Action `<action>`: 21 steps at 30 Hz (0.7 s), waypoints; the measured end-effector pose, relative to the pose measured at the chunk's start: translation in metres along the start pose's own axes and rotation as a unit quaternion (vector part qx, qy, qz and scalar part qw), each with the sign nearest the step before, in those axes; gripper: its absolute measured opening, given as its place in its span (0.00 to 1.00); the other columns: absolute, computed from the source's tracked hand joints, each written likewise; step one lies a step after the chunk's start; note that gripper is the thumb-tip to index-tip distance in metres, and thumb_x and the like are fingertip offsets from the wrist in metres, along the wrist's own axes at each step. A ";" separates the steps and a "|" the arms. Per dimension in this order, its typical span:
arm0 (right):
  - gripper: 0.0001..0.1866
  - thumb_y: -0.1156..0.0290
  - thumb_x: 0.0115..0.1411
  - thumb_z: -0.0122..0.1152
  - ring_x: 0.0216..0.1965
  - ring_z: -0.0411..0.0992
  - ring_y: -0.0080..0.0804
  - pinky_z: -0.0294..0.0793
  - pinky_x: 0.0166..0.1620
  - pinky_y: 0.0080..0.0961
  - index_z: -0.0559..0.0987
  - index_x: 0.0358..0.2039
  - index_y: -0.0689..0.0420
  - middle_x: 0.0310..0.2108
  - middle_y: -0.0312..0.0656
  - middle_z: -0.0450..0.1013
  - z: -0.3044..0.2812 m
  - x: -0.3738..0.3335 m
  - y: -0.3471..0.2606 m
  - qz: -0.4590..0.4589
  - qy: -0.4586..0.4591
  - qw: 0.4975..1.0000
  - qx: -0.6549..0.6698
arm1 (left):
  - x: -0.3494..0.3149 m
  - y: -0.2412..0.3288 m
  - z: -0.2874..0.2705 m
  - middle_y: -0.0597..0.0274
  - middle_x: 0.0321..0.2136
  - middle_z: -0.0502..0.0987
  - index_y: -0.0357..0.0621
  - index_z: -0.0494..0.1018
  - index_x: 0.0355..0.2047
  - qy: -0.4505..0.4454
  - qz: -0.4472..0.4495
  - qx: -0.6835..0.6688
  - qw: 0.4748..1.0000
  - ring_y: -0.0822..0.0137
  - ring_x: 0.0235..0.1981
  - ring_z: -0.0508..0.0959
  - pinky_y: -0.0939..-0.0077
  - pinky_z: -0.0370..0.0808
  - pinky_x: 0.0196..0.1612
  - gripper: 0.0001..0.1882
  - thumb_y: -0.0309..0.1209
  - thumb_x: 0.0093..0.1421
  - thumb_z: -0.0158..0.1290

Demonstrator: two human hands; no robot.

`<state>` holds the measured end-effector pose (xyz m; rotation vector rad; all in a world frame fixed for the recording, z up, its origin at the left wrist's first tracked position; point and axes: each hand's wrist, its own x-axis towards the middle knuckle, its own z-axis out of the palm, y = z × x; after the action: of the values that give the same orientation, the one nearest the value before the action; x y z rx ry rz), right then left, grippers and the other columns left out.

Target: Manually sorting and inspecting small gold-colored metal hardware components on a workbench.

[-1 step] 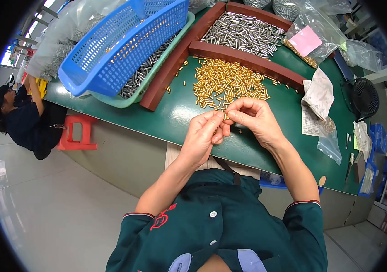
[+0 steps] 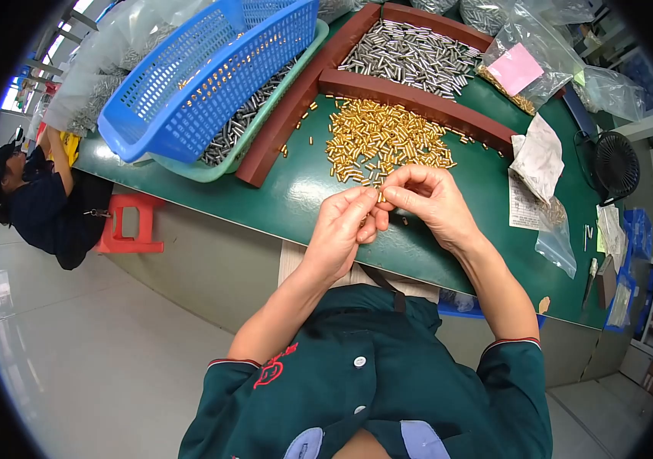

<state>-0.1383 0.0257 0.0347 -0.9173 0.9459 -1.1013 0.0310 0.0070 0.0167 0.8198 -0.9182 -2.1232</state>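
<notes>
My left hand [image 2: 342, 228] and my right hand [image 2: 432, 205] meet at the fingertips just above the near side of the green table. A small brass-coloured cylinder [image 2: 381, 196] shows between them, pinched by thumb and fingers of both hands. The curled fingers of the left hand may hide more pieces; I cannot tell. Right beyond my hands lies a loose heap of gold-coloured cylinders [image 2: 384, 138], some strayed toward the red-brown bars around it. A tiny dark piece [image 2: 405, 221] rests on the table under my right hand.
Red-brown bars [image 2: 418, 99] separate the gold heap from silver pins [image 2: 410, 57]. At left, a blue perforated basket [image 2: 166, 122] tilts over a pale green tray [image 2: 203, 173] of silver pins. Plastic bags [image 2: 529, 46], crumpled paper [image 2: 538, 159] and a black fan [image 2: 615, 167] stand right. A person [image 2: 43, 203] works far left.
</notes>
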 end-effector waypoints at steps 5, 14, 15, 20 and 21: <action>0.07 0.75 0.60 0.56 0.26 0.74 0.24 0.73 0.36 0.20 0.76 0.29 0.66 0.23 0.42 0.75 0.004 -0.002 -0.002 -0.021 0.010 0.999 -0.030 | 0.000 0.003 0.003 0.64 0.20 0.71 0.37 0.71 0.31 -0.008 -0.006 -0.001 1.000 0.82 0.15 0.57 0.87 0.54 0.20 0.14 0.34 0.66 0.43; 0.07 0.73 0.58 0.59 0.30 0.70 0.16 0.68 0.34 0.15 0.81 0.30 0.62 0.27 0.34 0.76 -0.004 0.000 0.004 -0.108 0.098 0.982 -0.123 | -0.009 0.034 -0.003 0.74 0.15 0.57 0.40 0.68 0.33 -0.039 0.008 -0.021 0.999 0.82 0.15 0.52 0.86 0.49 0.18 0.12 0.34 0.68 0.40; 0.07 0.73 0.58 0.59 0.28 0.67 0.14 0.66 0.33 0.14 0.81 0.31 0.62 0.26 0.33 0.76 -0.007 0.001 0.004 -0.110 0.121 0.980 -0.114 | -0.012 0.052 -0.001 0.75 0.15 0.57 0.41 0.67 0.33 -0.032 0.037 0.011 0.999 0.82 0.14 0.51 0.85 0.49 0.18 0.12 0.34 0.68 0.39; 0.09 0.70 0.59 0.59 0.27 0.65 0.12 0.63 0.31 0.13 0.81 0.32 0.62 0.26 0.31 0.74 -0.025 -0.003 -0.002 -0.115 0.167 0.972 -0.123 | -0.035 0.172 0.011 0.72 0.19 0.63 0.40 0.72 0.29 0.136 0.383 0.534 0.741 0.81 0.21 0.59 0.85 0.54 0.23 0.15 0.36 0.67 0.42; 0.09 0.69 0.58 0.59 0.27 0.64 0.12 0.63 0.31 0.13 0.81 0.32 0.61 0.26 0.31 0.74 -0.029 -0.004 -0.002 -0.113 0.181 0.970 -0.118 | -0.029 0.191 0.011 0.71 0.20 0.64 0.37 0.72 0.30 0.204 0.429 0.596 0.648 0.80 0.22 0.61 0.85 0.55 0.24 0.14 0.35 0.66 0.43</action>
<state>-0.1666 0.0258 0.0278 -1.0558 1.3179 -1.4021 0.1013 -0.0669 0.1808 1.0366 -1.9248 -0.2693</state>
